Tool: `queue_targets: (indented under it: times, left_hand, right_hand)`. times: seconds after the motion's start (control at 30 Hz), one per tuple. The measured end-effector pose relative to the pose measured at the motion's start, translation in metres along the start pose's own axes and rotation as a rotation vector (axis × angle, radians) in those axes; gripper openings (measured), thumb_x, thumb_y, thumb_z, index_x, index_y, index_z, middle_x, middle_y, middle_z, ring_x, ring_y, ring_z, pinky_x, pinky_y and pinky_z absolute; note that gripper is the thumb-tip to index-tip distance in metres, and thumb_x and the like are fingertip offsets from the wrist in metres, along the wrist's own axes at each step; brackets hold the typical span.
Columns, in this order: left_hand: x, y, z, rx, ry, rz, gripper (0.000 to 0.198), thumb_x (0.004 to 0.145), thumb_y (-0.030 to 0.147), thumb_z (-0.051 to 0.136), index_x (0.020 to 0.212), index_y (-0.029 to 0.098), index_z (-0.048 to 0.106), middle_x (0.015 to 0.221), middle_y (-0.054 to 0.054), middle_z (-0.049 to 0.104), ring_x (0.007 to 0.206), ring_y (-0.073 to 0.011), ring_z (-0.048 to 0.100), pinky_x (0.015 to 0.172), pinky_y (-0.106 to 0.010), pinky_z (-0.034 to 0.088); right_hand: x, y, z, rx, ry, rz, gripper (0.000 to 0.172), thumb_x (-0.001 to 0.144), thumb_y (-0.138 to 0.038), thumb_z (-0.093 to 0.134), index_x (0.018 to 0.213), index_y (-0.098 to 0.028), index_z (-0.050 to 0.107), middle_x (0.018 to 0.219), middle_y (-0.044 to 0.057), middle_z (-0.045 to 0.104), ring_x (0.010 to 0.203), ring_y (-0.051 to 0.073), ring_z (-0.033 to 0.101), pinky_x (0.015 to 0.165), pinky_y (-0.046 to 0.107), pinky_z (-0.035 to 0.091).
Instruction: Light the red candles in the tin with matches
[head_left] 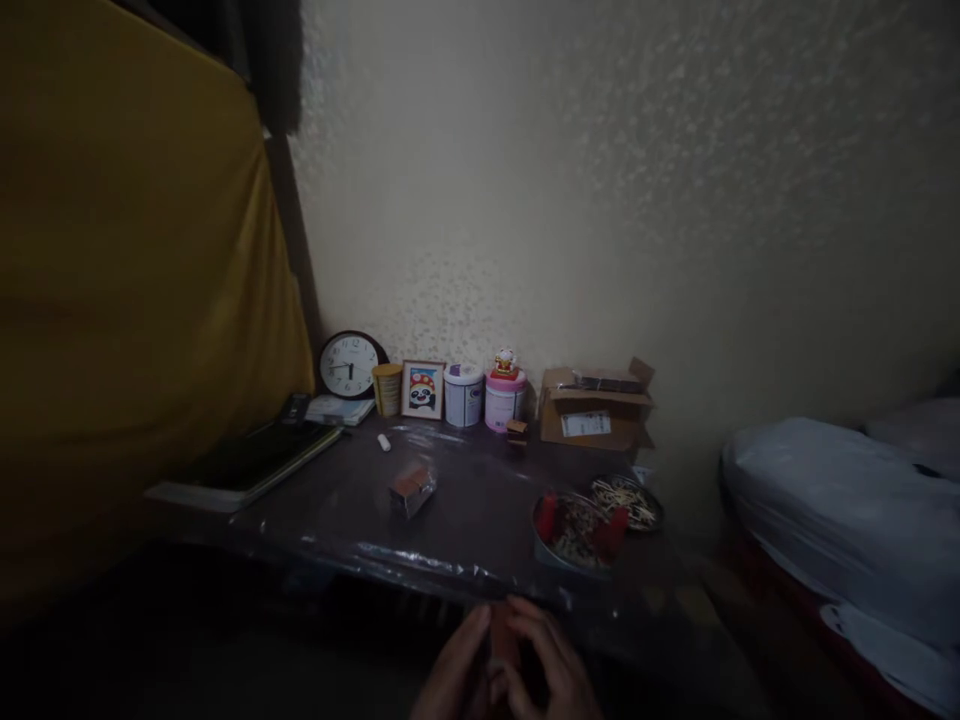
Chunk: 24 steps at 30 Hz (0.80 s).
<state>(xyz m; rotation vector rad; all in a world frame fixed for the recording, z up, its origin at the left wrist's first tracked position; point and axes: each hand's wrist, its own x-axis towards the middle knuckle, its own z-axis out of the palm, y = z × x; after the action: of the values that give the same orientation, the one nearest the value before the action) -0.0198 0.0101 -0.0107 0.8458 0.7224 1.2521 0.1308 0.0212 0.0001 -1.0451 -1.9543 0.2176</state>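
Just in front of the table's near edge, a small reddish-brown box, which looks like a matchbox (503, 635), is held upright between my two hands. My left hand (455, 668) grips its left side, fingers closed against it. On the other side, my right hand (553, 660) has its fingers curled over the top and right of the box. Dim light hides its lower part. Beyond the hands stands a round tin (572, 570) with small pieces and red items in it. Behind that is a round dish of thin pale sticks (624, 502).
A plastic-wrapped pack of small boxes (412, 490) lies on the plastic-covered table (472, 520). Along the wall stand a clock (350, 364), a yellow cup (388, 390), a framed picture (423, 390), two canisters (463, 397) and an open cardboard box (592, 415). A large book (255, 465) lies left.
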Motion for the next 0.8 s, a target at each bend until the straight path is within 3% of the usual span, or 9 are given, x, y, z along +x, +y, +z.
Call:
queue_targets:
  times: [0.07,0.17,0.37,0.53,0.67,0.8]
  left_hand:
    - [0.006,-0.003,0.006,-0.224,0.027,-0.107,0.028,0.073,0.042,0.062,0.095,0.025,0.066,0.106,-0.004,0.067,0.1,-0.0196,0.059,0.082,-0.028,0.047]
    - [0.013,-0.003,0.016,-0.374,0.005,-0.175,0.026,0.076,0.037,0.061,0.091,0.016,0.066,0.085,-0.004,0.069,0.08,-0.0146,0.062,0.074,-0.025,0.047]
    - [0.01,0.001,0.026,-0.42,-0.079,-0.197,0.023,0.08,0.034,0.057,0.095,0.017,0.063,0.085,-0.003,0.068,0.076,-0.0127,0.061,0.071,-0.023,0.044]
    - [0.011,0.005,0.022,-0.449,-0.085,-0.249,0.027,0.082,0.034,0.052,0.1,0.016,0.062,0.088,-0.004,0.069,0.08,-0.014,0.062,0.071,-0.024,0.045]
    - [0.014,0.006,0.019,-0.475,-0.081,-0.373,0.028,0.083,0.032,0.051,0.097,0.011,0.062,0.083,-0.006,0.07,0.072,-0.0128,0.063,0.066,-0.023,0.047]
    - [0.015,0.003,0.02,-0.364,-0.043,-0.498,0.03,0.082,0.035,0.051,0.09,0.009,0.064,0.068,-0.007,0.069,0.05,-0.0106,0.059,0.046,-0.019,0.043]
  right_hand:
    - [0.001,-0.004,-0.004,-0.023,-0.055,-0.009,0.035,0.073,-0.014,0.054,0.107,-0.022,0.056,0.115,0.007,0.061,0.106,0.02,0.057,0.089,0.029,0.049]
    - [0.003,-0.008,-0.008,-0.031,-0.069,0.013,0.038,0.073,-0.01,0.05,0.109,-0.021,0.055,0.117,0.008,0.059,0.108,0.02,0.055,0.09,0.032,0.049]
    - [0.004,-0.005,-0.01,-0.051,-0.099,0.061,0.05,0.068,-0.006,0.048,0.114,-0.023,0.054,0.124,0.006,0.054,0.115,0.02,0.05,0.096,0.036,0.044]
    - [0.009,-0.006,-0.022,0.1,-0.198,0.098,0.041,0.074,-0.019,0.058,0.115,-0.023,0.053,0.13,0.006,0.048,0.118,0.02,0.048,0.096,0.03,0.043]
    - [0.017,0.001,-0.028,0.19,-0.139,0.172,0.018,0.083,-0.024,0.052,0.099,-0.022,0.06,0.109,0.005,0.061,0.103,0.017,0.057,0.089,0.028,0.045]
    - [0.019,0.011,-0.026,0.196,-0.145,0.17,0.016,0.086,-0.024,0.048,0.088,-0.023,0.064,0.092,0.003,0.064,0.09,0.016,0.06,0.082,0.027,0.046]
